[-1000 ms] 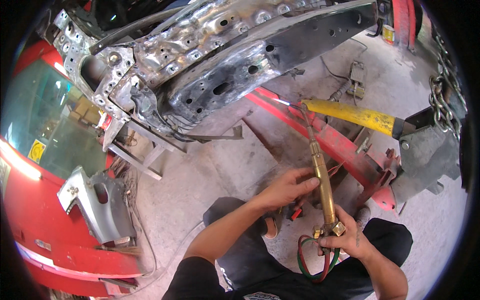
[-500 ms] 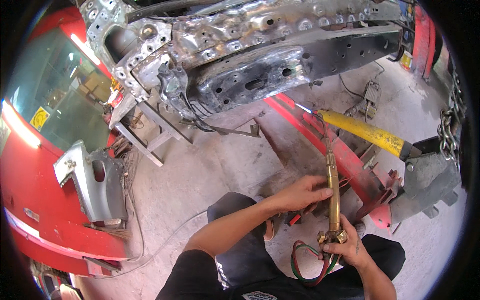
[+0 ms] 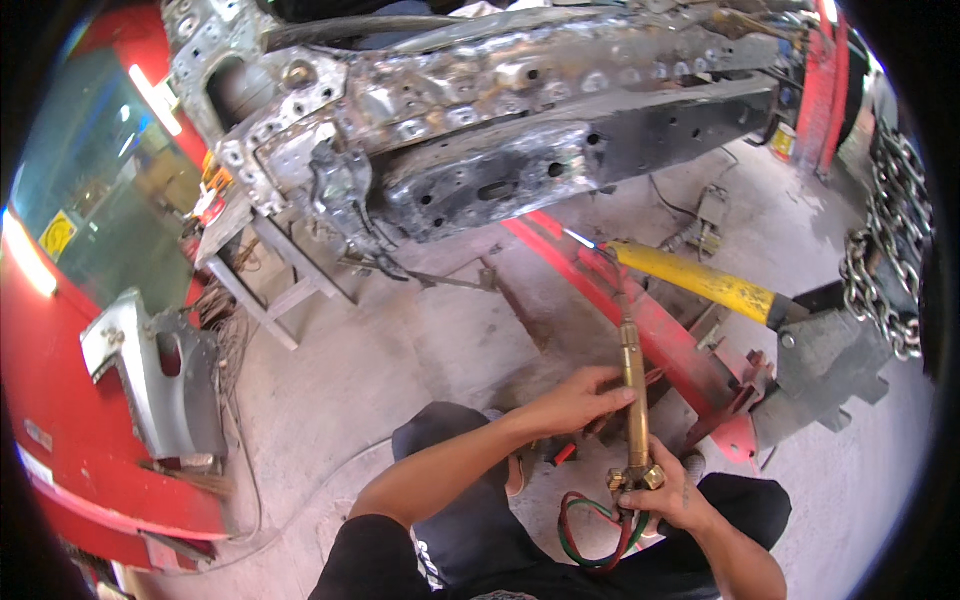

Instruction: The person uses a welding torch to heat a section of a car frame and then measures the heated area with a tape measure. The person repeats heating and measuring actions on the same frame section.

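Observation:
A brass gas torch (image 3: 638, 425) points up and away in front of me, with a bright narrow flame (image 3: 579, 238) at its tip. My right hand (image 3: 668, 492) is closed round its lower end by the valve knobs. Higher up, my left hand (image 3: 578, 400) grips the barrel from the left, thumb on the brass and the other fingers partly hidden behind it. Red and green hoses (image 3: 568, 545) loop from the torch's base. Beyond the flame is a dark metal beam (image 3: 470, 190) of a stripped car body, below a bare, spot-marked panel (image 3: 440, 95). Flame and beam appear apart.
A yellow cylinder (image 3: 695, 275) lies along a red steel arm (image 3: 665, 345) close to the torch. Chains (image 3: 890, 250) hang at the right. At the left, a silver fender (image 3: 150, 370) leans against a red wall, near a metal stand (image 3: 270, 270).
The view has shifted, so the whole scene sits slightly further left. Both hands keep their hold on the lit torch, its angle much the same.

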The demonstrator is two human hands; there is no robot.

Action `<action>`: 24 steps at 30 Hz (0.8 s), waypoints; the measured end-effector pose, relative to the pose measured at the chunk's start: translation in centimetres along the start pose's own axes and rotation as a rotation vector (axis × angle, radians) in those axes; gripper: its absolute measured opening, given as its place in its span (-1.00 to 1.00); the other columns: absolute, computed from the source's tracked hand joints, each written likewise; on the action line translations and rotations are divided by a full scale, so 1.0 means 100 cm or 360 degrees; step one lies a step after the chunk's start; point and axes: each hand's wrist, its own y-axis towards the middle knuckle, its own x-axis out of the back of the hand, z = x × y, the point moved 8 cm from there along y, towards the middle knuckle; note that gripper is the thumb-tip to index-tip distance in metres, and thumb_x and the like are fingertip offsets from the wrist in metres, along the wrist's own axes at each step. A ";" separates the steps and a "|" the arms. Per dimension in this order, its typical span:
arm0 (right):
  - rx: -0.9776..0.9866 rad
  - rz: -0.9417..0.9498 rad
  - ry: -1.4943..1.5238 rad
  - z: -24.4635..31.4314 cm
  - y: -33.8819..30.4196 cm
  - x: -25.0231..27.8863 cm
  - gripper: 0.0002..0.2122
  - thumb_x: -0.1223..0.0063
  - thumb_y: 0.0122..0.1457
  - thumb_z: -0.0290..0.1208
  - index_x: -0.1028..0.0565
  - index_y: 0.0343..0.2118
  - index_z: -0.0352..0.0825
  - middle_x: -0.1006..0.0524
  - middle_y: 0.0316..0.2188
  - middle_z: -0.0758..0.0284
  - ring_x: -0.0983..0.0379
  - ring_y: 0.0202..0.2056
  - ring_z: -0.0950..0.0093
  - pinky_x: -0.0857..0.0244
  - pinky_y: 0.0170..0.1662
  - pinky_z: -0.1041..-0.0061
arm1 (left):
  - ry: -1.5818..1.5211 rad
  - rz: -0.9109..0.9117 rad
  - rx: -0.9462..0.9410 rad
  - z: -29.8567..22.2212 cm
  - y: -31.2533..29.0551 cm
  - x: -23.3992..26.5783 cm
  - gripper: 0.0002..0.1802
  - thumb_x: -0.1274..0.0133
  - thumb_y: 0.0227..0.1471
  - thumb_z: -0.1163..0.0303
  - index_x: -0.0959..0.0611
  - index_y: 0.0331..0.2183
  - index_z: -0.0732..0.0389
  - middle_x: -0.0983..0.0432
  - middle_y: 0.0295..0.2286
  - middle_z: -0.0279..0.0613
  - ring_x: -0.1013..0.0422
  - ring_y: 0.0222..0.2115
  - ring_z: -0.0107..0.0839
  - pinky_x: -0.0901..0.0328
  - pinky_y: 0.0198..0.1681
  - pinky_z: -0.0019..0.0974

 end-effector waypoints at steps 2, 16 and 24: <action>0.0044 0.0041 -0.0202 -0.004 0.003 0.003 -0.20 -0.25 0.06 -0.63 -0.05 0.34 -0.38 -0.51 -0.12 0.20 -0.58 -0.21 0.39 -0.50 -0.16 0.38 | -0.0005 -0.0029 -0.0007 0.006 0.001 0.001 -0.54 0.00 0.32 0.03 -0.56 -0.02 0.23 -0.45 -0.44 -0.40 -0.33 -0.56 -0.64 -0.27 -0.53 -0.47; 0.0102 0.0116 0.0047 0.002 0.001 -0.005 -0.24 -0.27 0.11 -0.58 -0.06 0.32 -0.34 -0.51 -0.09 0.22 -0.58 -0.23 0.44 -0.49 -0.08 0.42 | -0.0297 -0.0189 0.0066 0.004 0.004 0.001 -0.45 -0.05 0.30 0.09 -0.49 0.16 0.22 -0.46 -0.36 -0.38 -0.35 -0.52 -0.61 -0.31 -0.50 -0.46; 0.0019 0.0116 0.0128 0.006 -0.005 -0.006 -0.23 -0.27 0.12 -0.57 -0.04 0.34 -0.35 -0.48 -0.13 0.24 -0.58 -0.25 0.45 -0.49 -0.11 0.43 | -0.0369 -0.0162 0.0018 -0.001 0.007 -0.005 -0.46 -0.05 0.30 0.12 -0.48 0.17 0.22 -0.46 -0.38 -0.36 -0.36 -0.51 -0.60 -0.32 -0.50 -0.44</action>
